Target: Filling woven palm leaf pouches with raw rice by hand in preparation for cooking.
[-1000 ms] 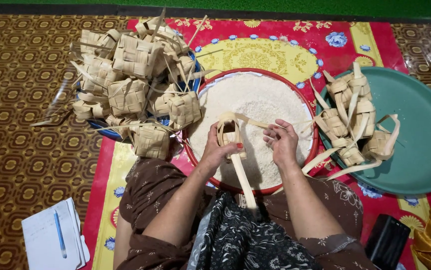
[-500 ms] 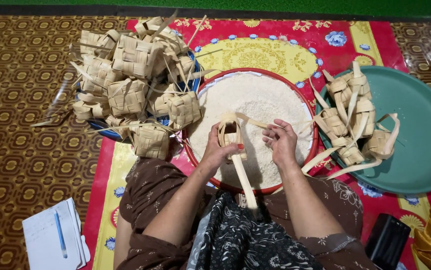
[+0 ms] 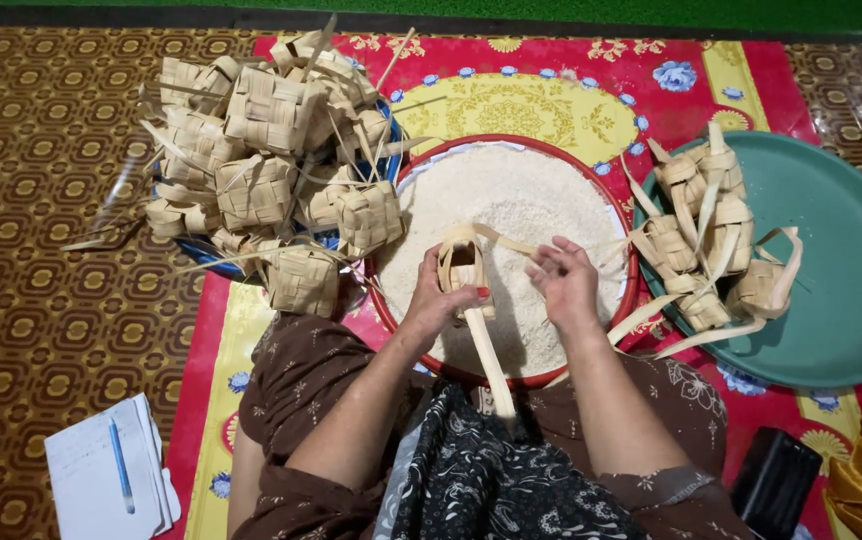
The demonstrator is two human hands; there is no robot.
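Patterned brown carpet (image 3: 41, 250) covers the floor, and over it lies a red mat with yellow and blue flowers (image 3: 571, 90), where the person sits with everything spread in front of the knees. At the centre is a round red-rimmed basin (image 3: 381, 285) filled with white rice (image 3: 521, 200).

Over the near part of the rice, the left hand (image 3: 441, 300) is closed around a small woven palm-leaf pouch (image 3: 463, 262), holding it upright with its mouth up; one long leaf strip (image 3: 489, 360) trails from it back toward the person's lap. The right hand (image 3: 563, 280) hovers just beside the pouch, above the rice, its fingers bunched loosely together and curled downward. I cannot tell whether they pinch any grains.

To the left, touching the basin's rim, a blue-edged bowl (image 3: 206, 258) is heaped high with a pile of woven pouches (image 3: 271, 140), leaf ends sticking out in all directions. On the right, a teal round tray (image 3: 841, 260) carries several more pouches with loose strips (image 3: 706, 240), gathered on its near-left side.

By the person's left knee, on the carpet, sits a white notepad (image 3: 101, 485) with a blue pen (image 3: 121, 465) on top.
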